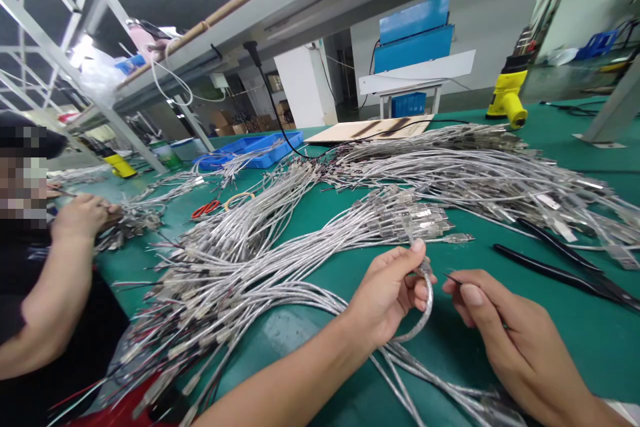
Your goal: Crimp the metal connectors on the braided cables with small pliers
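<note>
Left hand [387, 297] curled round a single silver cable [424, 310], grip pinching it near the top, thumb and forefinger pressed on the strand, the loop bending down below the palm. Right hand [500, 327] just beside, grip pressed together on a small dark tip [453, 277], thumb over forefinger, pointing at the left fingers. Both low over the green tabletop [575, 333], cable running back and down toward the near edge into more loose strands.

Just behind the hands, a thick bundle of silver cables [320, 233] fanned across the tabletop, clear connector ends [420, 220] bunched at its right. Further right, a second, bigger heap [475, 167]. Black pliers [560, 267] lying flat, near the right hand, not touching it.

Containers now: blue tray [250, 150] at the back, cable ends draped over its near rim, contents otherwise hard to make out. Green tub [167, 155] beside it, contents unreadable. Red-handled scissors [206, 209] out on the cloth. Yellow heat gun [507, 97] standing far right.

On the left, another person's hand [83, 217] resting on a separate clump of cables.
</note>
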Available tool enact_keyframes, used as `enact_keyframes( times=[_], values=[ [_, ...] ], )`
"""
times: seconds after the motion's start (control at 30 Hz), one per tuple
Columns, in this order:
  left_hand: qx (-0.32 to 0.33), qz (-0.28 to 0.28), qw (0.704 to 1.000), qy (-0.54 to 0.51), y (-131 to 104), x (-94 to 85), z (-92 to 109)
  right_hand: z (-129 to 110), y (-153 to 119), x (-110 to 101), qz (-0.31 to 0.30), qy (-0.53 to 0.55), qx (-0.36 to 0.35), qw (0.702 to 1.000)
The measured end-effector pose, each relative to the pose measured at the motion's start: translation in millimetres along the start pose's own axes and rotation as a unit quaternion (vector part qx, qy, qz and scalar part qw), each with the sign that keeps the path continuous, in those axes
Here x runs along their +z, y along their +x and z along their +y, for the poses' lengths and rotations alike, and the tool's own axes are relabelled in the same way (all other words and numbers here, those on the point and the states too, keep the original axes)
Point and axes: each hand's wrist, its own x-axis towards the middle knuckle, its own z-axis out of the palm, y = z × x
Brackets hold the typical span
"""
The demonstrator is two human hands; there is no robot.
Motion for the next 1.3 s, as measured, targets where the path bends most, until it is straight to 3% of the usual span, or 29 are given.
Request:
enact_keyframes(
  times=[0.1, 0.4, 1.3],
  values=[
    [-0.015, 0.002, 1.0, 0.008, -0.3, 0.9, 0.6, -2.5, 1.9, -0.4, 0.001, -0.009, -0.037, 0.999],
    [-0.031, -0.018, 0.999, -0.011, 1.0, -1.9, -1.6, -5.8, 5.6, 4.5, 0.006, -0.078, -0.03, 0.996],
    [-0.047, -0.021, 0.999, 0.0, -0.2, -1.5, -1.8, 0.6, 3.2, 8.4, -0.003, -0.062, -0.027, 0.998]
  ],
)
